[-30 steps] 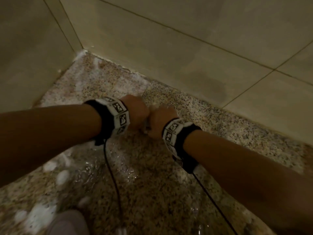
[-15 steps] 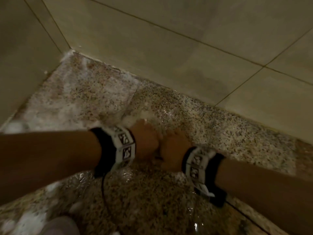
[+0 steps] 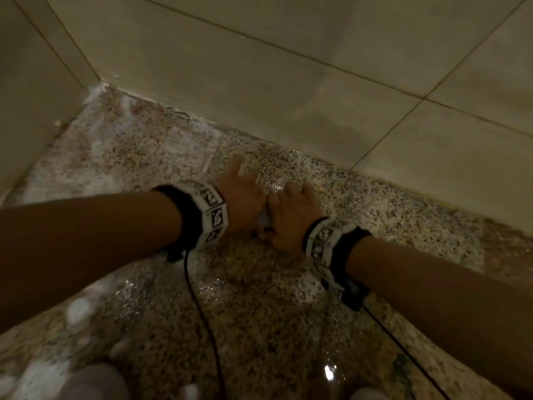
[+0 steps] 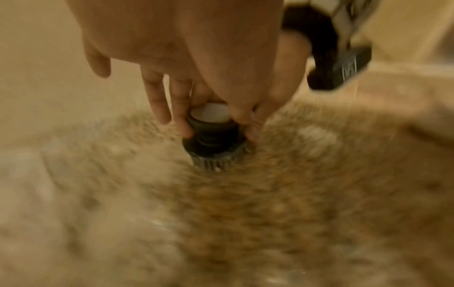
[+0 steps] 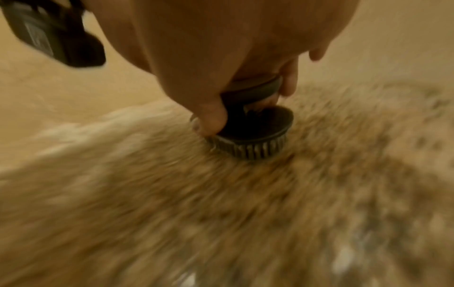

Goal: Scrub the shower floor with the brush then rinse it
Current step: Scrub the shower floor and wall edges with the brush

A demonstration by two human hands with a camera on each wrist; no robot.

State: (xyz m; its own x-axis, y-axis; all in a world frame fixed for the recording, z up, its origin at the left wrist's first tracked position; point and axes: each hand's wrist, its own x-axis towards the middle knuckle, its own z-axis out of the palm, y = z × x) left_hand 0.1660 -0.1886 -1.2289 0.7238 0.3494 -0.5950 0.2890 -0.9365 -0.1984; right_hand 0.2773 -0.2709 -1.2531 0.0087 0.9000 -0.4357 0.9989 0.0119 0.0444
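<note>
A round dark brush (image 4: 213,143) with a white cap stands bristles-down on the wet speckled shower floor (image 3: 259,313). Both hands hold it side by side near the back wall. My left hand (image 4: 211,124) pinches the brush neck between thumb and long fingers, with the little finger spread away. My right hand (image 5: 248,106) curls round the knob, thumb pressed on the brush (image 5: 255,136) base. From the head camera, my left hand (image 3: 239,197) and right hand (image 3: 291,215) hide all but a pale sliver of the brush (image 3: 264,219).
Beige tiled walls (image 3: 259,82) meet in a corner at the far left. White foam (image 3: 95,145) covers the floor there and lies in blobs at the near left (image 3: 78,310). Two feet (image 3: 95,382) show at the bottom edge. Black cables (image 3: 202,313) hang from the wristbands.
Both hands and the brush slid right, away from the corner, drew back from the wall, then pushed toward it again. My left fingers have straightened somewhat.
</note>
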